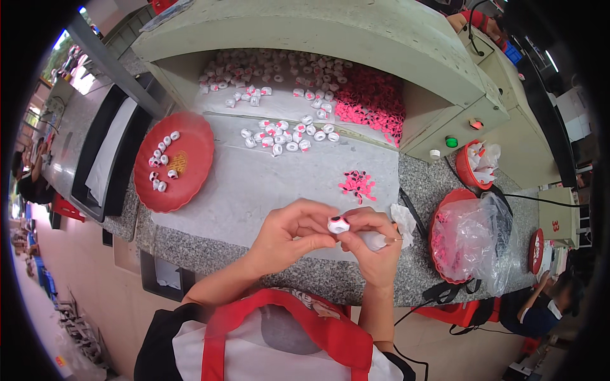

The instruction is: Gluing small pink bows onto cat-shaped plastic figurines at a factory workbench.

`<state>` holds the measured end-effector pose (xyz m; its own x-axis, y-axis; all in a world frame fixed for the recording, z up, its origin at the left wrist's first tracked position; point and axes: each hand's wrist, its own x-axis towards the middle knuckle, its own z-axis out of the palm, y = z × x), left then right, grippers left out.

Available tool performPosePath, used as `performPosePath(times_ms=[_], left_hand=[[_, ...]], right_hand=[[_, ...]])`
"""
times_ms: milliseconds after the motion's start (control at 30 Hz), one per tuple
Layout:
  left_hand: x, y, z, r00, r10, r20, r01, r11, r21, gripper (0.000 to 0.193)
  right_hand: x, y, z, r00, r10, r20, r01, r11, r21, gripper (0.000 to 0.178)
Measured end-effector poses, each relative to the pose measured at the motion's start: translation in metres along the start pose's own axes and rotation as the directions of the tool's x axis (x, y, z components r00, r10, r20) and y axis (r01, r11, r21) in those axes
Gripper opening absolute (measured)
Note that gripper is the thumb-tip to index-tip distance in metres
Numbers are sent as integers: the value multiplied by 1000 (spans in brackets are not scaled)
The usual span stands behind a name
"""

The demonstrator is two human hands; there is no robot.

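A small white rounded piece (338, 226) with a black and pink part on top is held up over the front of the worktop. The thumb and fingers of my right hand (373, 244) pinch its right side. My left hand (293, 233) is curled at its left, fingertips against it. Inside my right palm lies a whitish, bottle-like thing (373, 240) with a thin tip, partly covered by the fingers. Just beyond my hands is a small heap of pink and black bits (358, 185). Farther back sits a group of white pieces (279, 135), some with pink parts.
A red scalloped plate (202, 136) at left carries several white pieces. Behind, a pale open-fronted cabinet (298, 32) shelters many white pieces and a pink pile (370, 98). To the right are a red bowl (462, 166), a plastic bag (492, 238) on a red tray, and black cables.
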<state>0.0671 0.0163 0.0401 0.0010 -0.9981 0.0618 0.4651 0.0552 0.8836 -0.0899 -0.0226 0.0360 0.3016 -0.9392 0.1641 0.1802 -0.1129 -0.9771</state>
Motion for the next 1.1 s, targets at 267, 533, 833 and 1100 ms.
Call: performPosePath(times_ms=[267,533,833,1100], left_hand=[[-4,-2,-7,999,-39,26,33,978,204,26],[-4,-8,-22,996,-63,-63,70,991,110,20],[-13,9,-117,809,337,-482,-29,841,540,23],[-110,34,-155,347,828,-440,264,364,893,31]], right_hand=[[0,1,2,977,190,98,-207,958,200,22],[10,17,19,956,274,103,-289,939,188,17],[12,57,49,904,419,86,-419,908,-18,15],[10,89,58,917,378,130,-372,926,-63,13]])
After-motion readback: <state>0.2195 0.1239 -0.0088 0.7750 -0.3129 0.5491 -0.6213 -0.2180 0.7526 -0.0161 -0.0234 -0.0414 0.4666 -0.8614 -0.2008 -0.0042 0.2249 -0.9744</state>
